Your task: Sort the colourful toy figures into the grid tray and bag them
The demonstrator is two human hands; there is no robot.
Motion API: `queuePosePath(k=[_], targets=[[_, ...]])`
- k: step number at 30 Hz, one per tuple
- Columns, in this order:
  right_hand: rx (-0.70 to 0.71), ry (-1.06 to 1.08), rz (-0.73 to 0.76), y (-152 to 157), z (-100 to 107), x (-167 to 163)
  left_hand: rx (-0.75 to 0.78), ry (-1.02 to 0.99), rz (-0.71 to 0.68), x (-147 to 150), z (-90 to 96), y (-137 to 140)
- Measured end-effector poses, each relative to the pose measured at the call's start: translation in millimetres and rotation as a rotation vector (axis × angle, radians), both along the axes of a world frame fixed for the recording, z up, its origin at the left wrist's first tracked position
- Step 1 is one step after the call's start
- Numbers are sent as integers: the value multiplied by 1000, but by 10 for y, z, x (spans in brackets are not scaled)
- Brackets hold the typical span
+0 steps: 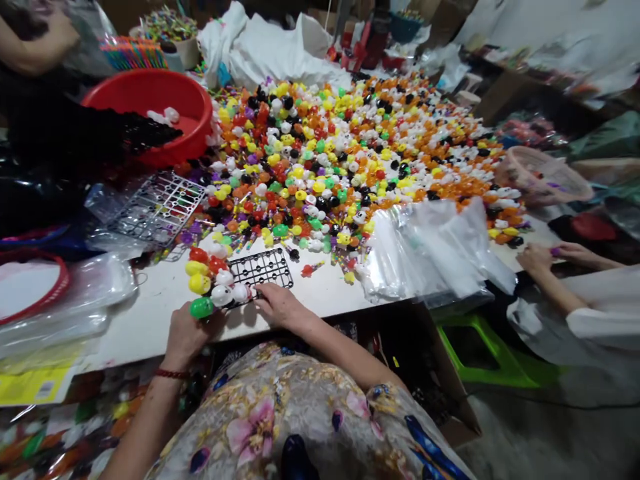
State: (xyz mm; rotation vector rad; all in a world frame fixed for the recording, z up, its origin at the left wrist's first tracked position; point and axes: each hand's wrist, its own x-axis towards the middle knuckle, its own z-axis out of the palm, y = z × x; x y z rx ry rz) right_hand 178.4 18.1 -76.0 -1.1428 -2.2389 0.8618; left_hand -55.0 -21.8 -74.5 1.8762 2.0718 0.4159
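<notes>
A black plastic grid tray point(263, 268) lies at the near edge of the white table point(150, 313). Its left part carries several small toy pieces: red, yellow, white and one green point(201, 307). My left hand point(186, 337) grips the tray's near left corner by the green piece. My right hand point(280, 305) presses its fingertips on the tray's near edge next to a white piece point(240, 293). Beyond the tray spreads a huge heap of small coloured toy pieces point(345, 147).
A stack of clear plastic bags point(430, 247) lies right of the tray. A red basin point(155, 107) and a clear grid tray point(155, 208) sit at the left. Another person's hands point(543, 257) work at the right edge; someone's arm point(30, 40) is at top left. A pink basket point(543, 177) stands right.
</notes>
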Motion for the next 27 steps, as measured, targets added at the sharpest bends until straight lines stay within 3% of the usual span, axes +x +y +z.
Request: queuePosePath(k=[3,7,11,16,20,24,27], targets=[[158,-8,-236,-30,76,601,1,-47,30,-33,-71,15],[281,-293,-703,-44,187,1484,42,-85,44,-37,-115,26],[240,-465,-750,-36,207,1837,21,-101,60,-13,-34,15],[284,-439,-787,-148,243,1796,2,-251,119,10,135,-121],[307,-168,-779,-288,286,1630,180,-341,240,0,186,-274],[6,265,-584,-249,247,1138,430,-204,305,-4,318,-353],[-259,473,-376,-99,195,641,598,-43,199,43,511,-335]])
